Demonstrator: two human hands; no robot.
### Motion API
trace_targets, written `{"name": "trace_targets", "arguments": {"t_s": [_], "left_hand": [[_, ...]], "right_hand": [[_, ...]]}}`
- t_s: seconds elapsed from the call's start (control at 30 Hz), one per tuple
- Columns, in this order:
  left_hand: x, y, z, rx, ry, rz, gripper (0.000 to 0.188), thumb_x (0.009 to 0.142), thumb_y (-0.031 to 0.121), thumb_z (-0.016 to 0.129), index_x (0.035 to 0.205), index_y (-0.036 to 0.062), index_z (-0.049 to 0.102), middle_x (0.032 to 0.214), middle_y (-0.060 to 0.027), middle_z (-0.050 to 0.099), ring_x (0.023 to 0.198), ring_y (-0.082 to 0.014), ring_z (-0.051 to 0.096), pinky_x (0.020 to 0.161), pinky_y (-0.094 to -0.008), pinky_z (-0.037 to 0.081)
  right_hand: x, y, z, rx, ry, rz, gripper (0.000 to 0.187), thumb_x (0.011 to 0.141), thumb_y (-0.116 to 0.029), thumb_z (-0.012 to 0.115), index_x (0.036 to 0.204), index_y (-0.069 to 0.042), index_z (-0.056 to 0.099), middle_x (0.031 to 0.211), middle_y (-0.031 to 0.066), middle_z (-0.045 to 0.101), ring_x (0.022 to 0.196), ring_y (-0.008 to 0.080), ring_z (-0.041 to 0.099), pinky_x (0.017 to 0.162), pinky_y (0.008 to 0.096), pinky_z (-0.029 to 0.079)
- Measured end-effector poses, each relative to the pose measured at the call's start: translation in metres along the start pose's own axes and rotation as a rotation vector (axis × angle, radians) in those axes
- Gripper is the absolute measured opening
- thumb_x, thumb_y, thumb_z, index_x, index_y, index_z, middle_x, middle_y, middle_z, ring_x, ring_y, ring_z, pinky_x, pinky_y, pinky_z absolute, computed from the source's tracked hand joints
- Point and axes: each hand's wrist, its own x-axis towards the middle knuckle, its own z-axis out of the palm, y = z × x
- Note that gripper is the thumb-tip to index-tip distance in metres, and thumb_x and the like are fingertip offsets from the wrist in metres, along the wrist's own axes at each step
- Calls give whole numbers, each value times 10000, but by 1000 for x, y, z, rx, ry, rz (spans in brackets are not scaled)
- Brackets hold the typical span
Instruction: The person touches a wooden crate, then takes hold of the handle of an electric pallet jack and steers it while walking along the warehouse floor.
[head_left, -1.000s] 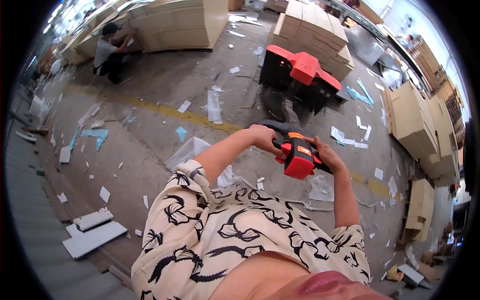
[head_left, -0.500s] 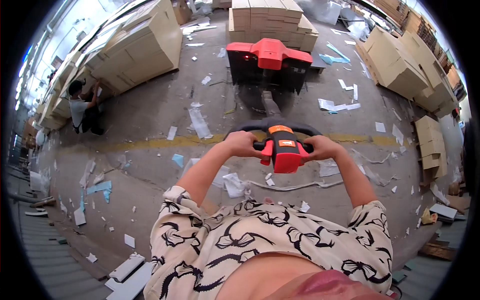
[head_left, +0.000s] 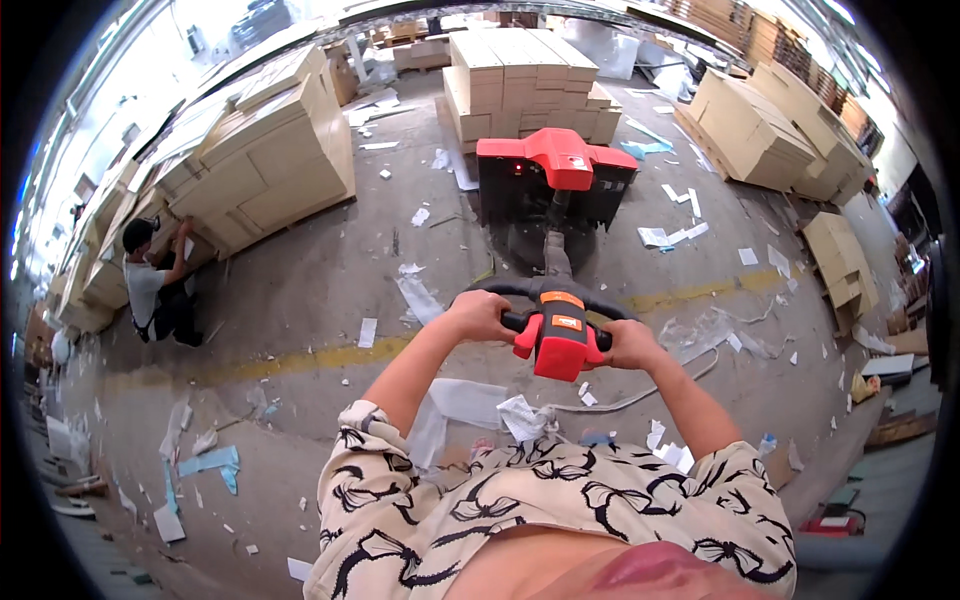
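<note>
Both my hands are closed around the control handle [head_left: 563,338] of a red and black electric pallet truck [head_left: 556,165]. My left hand [head_left: 480,317] grips the left side of the handle, beside a red lever piece. On the opposite side, my right hand [head_left: 628,343] holds the right grip. A dark tiller arm [head_left: 557,255] runs from the handle away to the truck's body. Just beyond that body stands a stack of beige boxes [head_left: 525,75] on a pallet; whether the forks are under it is hidden.
At the left, a person [head_left: 160,280] crouches beside a long stack of beige boxes [head_left: 270,150]. More boxes [head_left: 750,125] stand on pallets at the right. Paper scraps and plastic film [head_left: 465,400] litter the concrete floor, which a yellow line [head_left: 330,358] crosses.
The pallet truck's body now appears lower and slightly to the right, and its handle sits lower. My view has tilted up, showing more of the far boxes. Both hands keep their grip.
</note>
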Motion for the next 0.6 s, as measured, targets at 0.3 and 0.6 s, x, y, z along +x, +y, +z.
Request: {"name": "trace_targets", "arguments": {"t_s": [0.3, 0.6], "left_hand": [[-46, -53, -24, 138, -120, 94, 703, 552, 756, 642, 712, 71, 664, 722, -133, 639, 754, -303, 628, 674, -369, 488], [-111, -111, -29, 103, -245, 14, 669, 540, 705, 691, 758, 72, 688, 751, -123, 653, 750, -288, 626, 672, -371, 478]], "right_hand": [[-21, -88, 29, 58, -34, 133, 574, 566, -603, 744, 873, -122, 672, 834, 124, 670, 825, 295, 644, 727, 384, 497], [-51, -176, 85, 149, -21, 90, 697, 557, -689, 718, 895, -80, 671, 823, 126, 672, 800, 274, 652, 715, 357, 495]]}}
